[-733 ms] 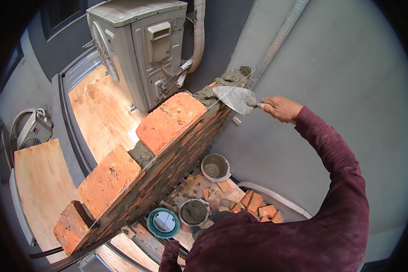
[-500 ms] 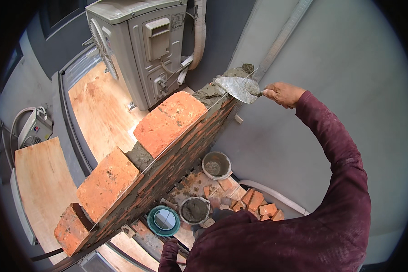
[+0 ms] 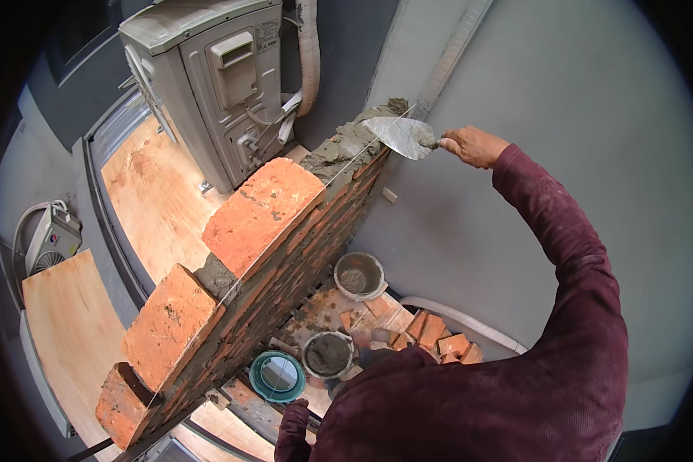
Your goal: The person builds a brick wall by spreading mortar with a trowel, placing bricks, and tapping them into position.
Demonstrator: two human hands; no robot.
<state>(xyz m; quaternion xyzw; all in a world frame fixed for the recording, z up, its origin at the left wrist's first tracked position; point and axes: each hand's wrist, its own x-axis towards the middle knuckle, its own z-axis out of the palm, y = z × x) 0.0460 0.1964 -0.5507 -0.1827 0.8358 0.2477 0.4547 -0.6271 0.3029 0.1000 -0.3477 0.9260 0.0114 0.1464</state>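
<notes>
My right hand [image 3: 473,146] is closed round the handle of a pointing trowel [image 3: 404,137]. The trowel's flat blade rests against the edge of the grey mortar bed [image 3: 343,146] on top of the brick wall [image 3: 316,223], by the taut string line. Some mortar clings to the blade near the handle. Lower down, a little of my left hand [image 3: 302,403] shows past its sleeve, near the teal basin [image 3: 277,376]; its fingers are hidden. Large orange bricks [image 3: 263,212] lie along the wall top, with mortar in a joint between two of them.
An outdoor air-conditioner unit [image 3: 215,92] stands just behind the wall. Below are a bucket with mortar [image 3: 328,355], another bucket [image 3: 359,275] and a pile of broken bricks [image 3: 439,336]. A grey wall [image 3: 531,100] rises on the right. Plywood sheets [image 3: 77,331] lie left.
The trowel blade has shifted slightly along the mortar bed, which now looks flatter and more spread out near the bricks. The whole view has moved a little. My right hand keeps its grip.
</notes>
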